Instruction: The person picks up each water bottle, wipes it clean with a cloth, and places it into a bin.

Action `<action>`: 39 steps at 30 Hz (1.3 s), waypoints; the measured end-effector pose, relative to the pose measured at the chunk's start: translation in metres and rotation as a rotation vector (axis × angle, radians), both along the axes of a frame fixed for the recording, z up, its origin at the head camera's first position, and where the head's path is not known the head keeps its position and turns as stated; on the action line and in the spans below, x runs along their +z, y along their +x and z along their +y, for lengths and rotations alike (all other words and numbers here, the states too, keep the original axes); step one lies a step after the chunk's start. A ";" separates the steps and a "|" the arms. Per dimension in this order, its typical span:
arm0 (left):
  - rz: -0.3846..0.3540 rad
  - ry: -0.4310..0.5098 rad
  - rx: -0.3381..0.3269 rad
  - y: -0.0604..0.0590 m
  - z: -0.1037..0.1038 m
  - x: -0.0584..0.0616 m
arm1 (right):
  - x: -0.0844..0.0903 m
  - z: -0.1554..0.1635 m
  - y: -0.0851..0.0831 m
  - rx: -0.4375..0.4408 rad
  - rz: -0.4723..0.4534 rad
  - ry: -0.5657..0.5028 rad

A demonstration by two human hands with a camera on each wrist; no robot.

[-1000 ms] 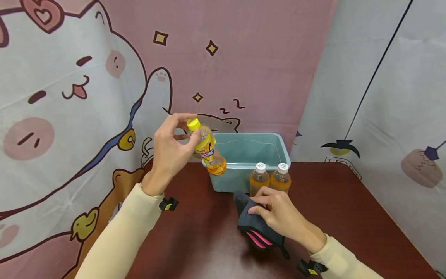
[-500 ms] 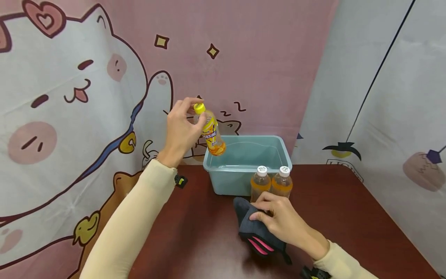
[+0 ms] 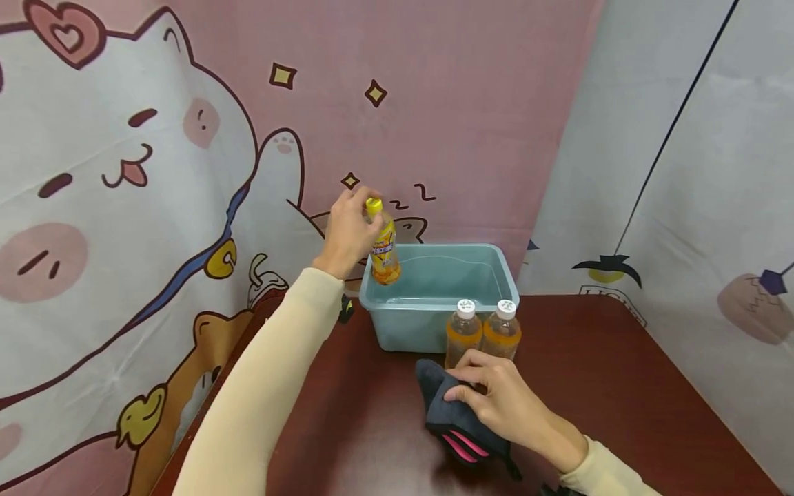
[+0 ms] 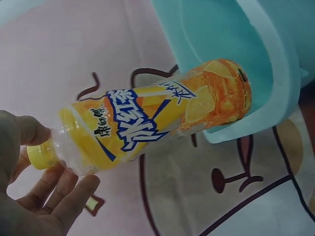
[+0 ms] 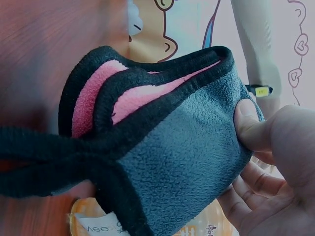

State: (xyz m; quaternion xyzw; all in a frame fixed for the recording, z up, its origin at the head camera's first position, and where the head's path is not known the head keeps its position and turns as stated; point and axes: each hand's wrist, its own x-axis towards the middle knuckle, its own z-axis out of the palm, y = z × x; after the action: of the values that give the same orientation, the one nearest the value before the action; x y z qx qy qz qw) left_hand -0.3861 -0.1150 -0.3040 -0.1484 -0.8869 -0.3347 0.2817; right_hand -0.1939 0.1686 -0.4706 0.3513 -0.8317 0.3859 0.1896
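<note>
My left hand (image 3: 350, 231) pinches a yellow-capped iced tea bottle (image 3: 384, 251) by its neck, just under the cap. The bottle hangs nearly upright over the left end of a light blue plastic bin (image 3: 428, 306). In the left wrist view the bottle's base (image 4: 236, 91) is level with the bin's opening, near its rim (image 4: 280, 64). My right hand (image 3: 496, 393) grips a folded dark grey cloth (image 3: 455, 410) with pink inside and black edging. The right wrist view shows the thumb on top of the cloth (image 5: 182, 142), the other fingers partly under it.
Two white-capped bottles of orange drink (image 3: 463, 334) (image 3: 501, 331) stand side by side against the bin's front. A dark red-brown table (image 3: 595, 372) carries everything. Printed cartoon cloth (image 3: 471, 124) hangs behind and at both sides.
My left hand has carried the yellow-capped bottle right and away from me, from beside the bin to over its left end; the bottle has become more upright. My right hand keeps holding the cloth.
</note>
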 end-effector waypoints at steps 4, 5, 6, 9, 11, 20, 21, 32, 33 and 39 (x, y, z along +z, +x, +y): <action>-0.062 -0.054 0.021 -0.010 0.011 -0.008 | -0.001 0.001 0.002 0.002 0.001 -0.004; -0.074 -0.071 0.027 -0.012 0.013 -0.010 | -0.002 0.001 0.002 0.003 0.002 -0.005; -0.088 -0.084 0.030 -0.014 0.015 -0.012 | -0.002 0.001 0.003 0.004 0.004 -0.005; -0.137 -0.108 0.044 -0.020 0.020 -0.020 | -0.003 0.002 0.004 0.009 0.010 -0.007; -0.165 -0.115 0.048 -0.024 0.022 -0.025 | -0.004 0.002 0.004 0.012 0.014 -0.010; -0.273 -0.186 0.041 -0.036 0.030 -0.038 | -0.003 0.006 0.006 0.021 0.013 -0.021; -0.286 -0.195 0.039 -0.036 0.032 -0.038 | -0.003 0.007 0.006 0.020 0.011 -0.022; -0.370 -0.319 0.093 -0.051 0.029 -0.048 | -0.005 0.010 0.011 0.023 -0.010 -0.035; -0.374 -0.323 0.091 -0.051 0.029 -0.048 | -0.005 0.010 0.011 0.025 -0.011 -0.037; -0.380 -0.360 0.080 -0.054 0.032 -0.049 | -0.005 0.012 0.010 0.023 -0.003 -0.034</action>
State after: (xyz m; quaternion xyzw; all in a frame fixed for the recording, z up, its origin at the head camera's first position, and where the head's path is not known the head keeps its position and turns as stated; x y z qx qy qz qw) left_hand -0.4406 -0.0831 -0.3535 -0.0955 -0.9743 -0.1821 0.0924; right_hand -0.1838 0.1808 -0.4752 0.3568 -0.8213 0.4027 0.1899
